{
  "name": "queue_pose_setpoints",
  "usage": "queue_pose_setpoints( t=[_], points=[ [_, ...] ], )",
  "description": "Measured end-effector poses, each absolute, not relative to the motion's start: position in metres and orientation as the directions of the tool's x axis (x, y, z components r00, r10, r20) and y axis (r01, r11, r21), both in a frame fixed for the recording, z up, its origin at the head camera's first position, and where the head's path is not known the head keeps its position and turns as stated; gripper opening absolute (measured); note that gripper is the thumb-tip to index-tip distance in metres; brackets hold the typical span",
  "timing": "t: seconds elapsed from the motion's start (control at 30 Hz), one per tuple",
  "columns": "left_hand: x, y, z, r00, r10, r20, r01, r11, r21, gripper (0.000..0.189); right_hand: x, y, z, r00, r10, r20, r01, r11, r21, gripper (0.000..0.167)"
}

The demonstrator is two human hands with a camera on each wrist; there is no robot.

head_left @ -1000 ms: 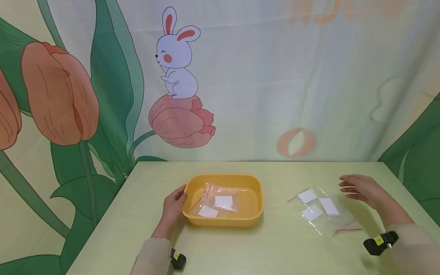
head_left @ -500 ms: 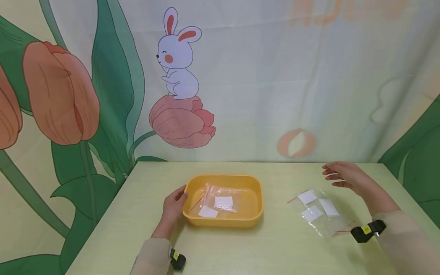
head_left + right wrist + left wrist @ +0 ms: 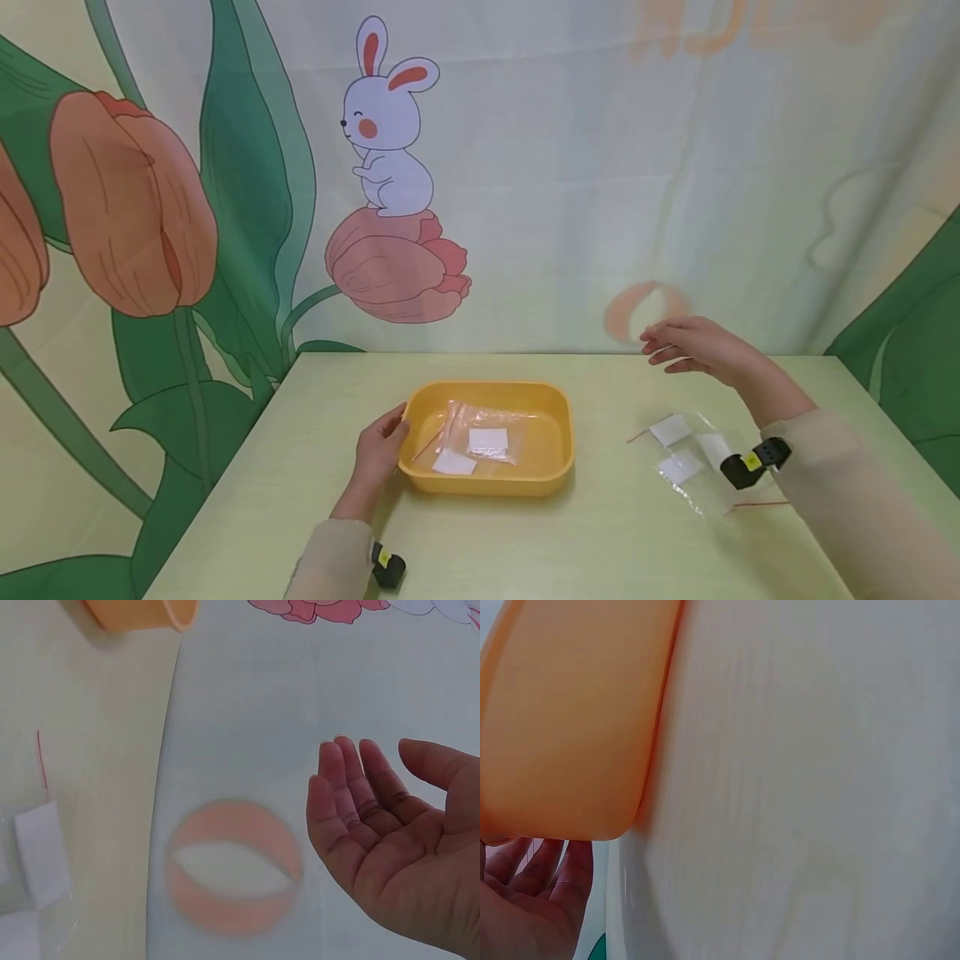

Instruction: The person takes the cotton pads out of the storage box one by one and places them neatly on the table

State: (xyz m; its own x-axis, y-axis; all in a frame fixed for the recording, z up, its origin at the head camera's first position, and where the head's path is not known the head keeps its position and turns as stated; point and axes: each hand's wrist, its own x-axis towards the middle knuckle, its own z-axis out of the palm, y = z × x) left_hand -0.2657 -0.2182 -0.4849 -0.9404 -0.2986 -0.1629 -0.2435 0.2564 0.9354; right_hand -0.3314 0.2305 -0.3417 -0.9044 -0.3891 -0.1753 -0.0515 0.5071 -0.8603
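The left grip holds the tray by its left end; a tug could tilt it, sliding the inner bags. On the bench, the outer bags lie close; thin film could cling, lifting two together. The right grip hovers beyond, empty; lowered, its wrist camera might snag them.

One tray, one tabletop. White cards: two in tray, three on tabletop. Red strips: one in tray, two on tabletop. Clear bags: overlapping, exact count unclear. Two hands, two sleeves, two wrist cameras. Printed on curtain: one rabbit, three flowers.
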Motion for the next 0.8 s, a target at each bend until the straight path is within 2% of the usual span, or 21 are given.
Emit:
queue_pose_setpoints(
  t=[0.27, 0.8],
  points=[
    [-0.265, -0.216, -0.485, -0.937, -0.308, -0.165, -0.248, 0.251, 0.936, 0.046, -0.336, 0.196, -0.331, -0.884, -0.428, -0.186, -0.071, 0.517, -0.853, 0.047],
    [-0.266, -0.216, -0.485, -0.937, -0.308, -0.165, -0.246, 0.246, 0.938, 0.046, -0.351, 0.142, -0.331, -0.808, -0.492, -0.325, -0.061, 0.619, -0.783, 0.050]
  ],
)
